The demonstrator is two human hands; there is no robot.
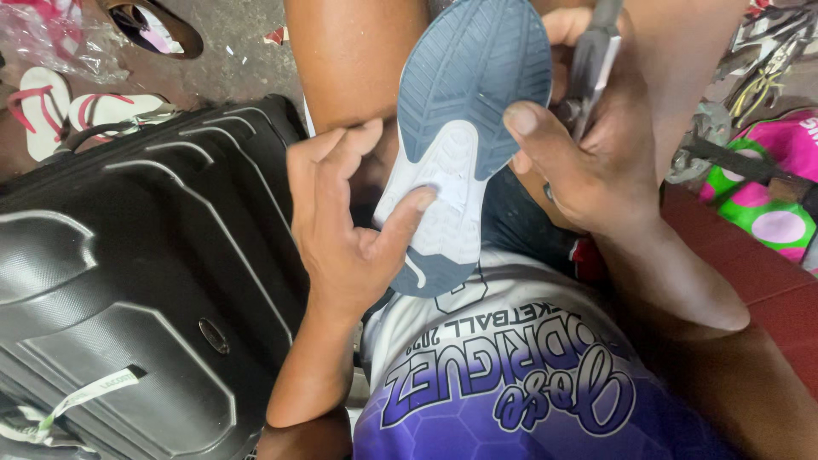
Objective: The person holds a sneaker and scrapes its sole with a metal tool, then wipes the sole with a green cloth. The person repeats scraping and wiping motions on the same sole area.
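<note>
A shoe (464, 128) with a blue and white ridged sole lies sole-up between my knees. My left hand (345, 226) grips its heel end, thumb pressed on the white part of the sole. My right hand (588, 145) rests its thumb on the blue edge of the sole and holds a grey metal tool (594, 64) that sticks up past the shoe's right side. The tool's tip is hidden behind the hand and shoe.
A black hard-shell suitcase (128, 281) lies at my left. Pink and white flip-flops (77, 111) sit on the concrete floor beyond it. At the right are a pink and green dotted bag (771, 200), a red bench surface (767, 281) and a clutter of metal tools (758, 77).
</note>
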